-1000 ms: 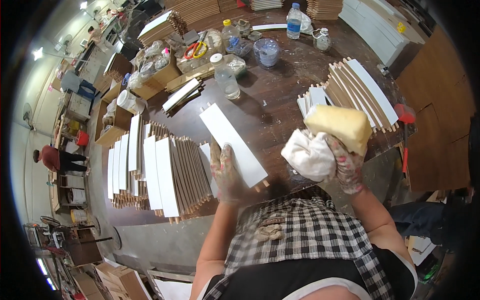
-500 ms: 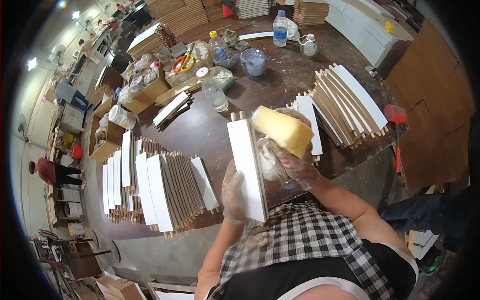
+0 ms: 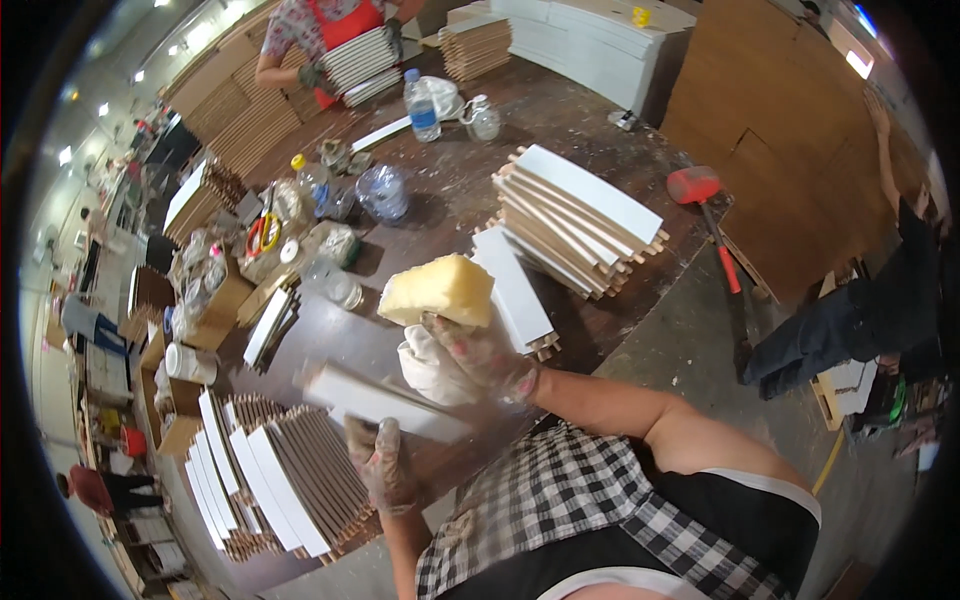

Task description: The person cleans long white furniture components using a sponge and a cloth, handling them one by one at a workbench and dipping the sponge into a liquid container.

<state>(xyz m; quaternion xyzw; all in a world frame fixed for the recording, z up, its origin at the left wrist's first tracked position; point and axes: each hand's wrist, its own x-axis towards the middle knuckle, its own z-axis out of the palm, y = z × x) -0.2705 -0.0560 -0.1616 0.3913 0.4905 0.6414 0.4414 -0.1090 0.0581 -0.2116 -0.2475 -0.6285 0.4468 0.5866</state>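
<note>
Your left hand (image 3: 382, 462) has its grip closed on one end of a white board (image 3: 385, 402), lifted level over the dark surface (image 3: 440, 190) so a face is open to wipe. Your right hand (image 3: 478, 355) clasps a yellow sponge (image 3: 438, 290) and a white rag (image 3: 428, 365) together, just above the board. Leaning slat stacks (image 3: 275, 470) wait near your left.

Yellow sponge (image 3: 438, 288), white panel (image 3: 385, 403)

brown cardboard boxes (image 3: 215, 300) at table's left edge
</note>
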